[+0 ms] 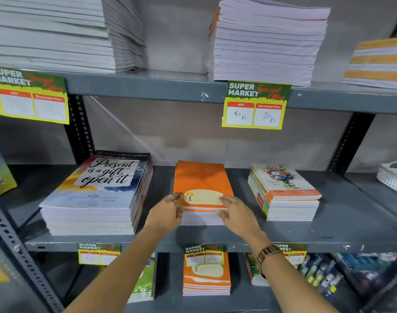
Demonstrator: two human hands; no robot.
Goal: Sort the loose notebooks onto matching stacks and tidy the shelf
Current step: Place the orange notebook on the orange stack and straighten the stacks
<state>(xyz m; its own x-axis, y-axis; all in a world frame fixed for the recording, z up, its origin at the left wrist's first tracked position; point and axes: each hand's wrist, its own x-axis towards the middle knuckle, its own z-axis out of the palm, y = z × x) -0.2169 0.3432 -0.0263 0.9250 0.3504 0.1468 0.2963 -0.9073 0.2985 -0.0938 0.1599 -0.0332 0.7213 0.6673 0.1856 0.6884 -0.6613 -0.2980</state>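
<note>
A stack of orange notebooks (202, 179) sits in the middle of the grey middle shelf (328, 233). My left hand (167, 213) grips the stack's front left corner, thumb on the top cover. My right hand (236, 213) presses on the front right corner, fingers on the cover and thumb against the page edges. To the left stands a taller stack of "Present is a gift" notebooks (98, 190). On the right is a stack of flower-cover notebooks (283, 193).
The upper shelf holds tall stacks of white-edged notebooks (267, 44). Yellow price tags (254, 107) hang from the shelf edges. A white basket (394, 177) stands at the far right. On the lower shelf lie more orange notebooks (206, 279) and other stationery.
</note>
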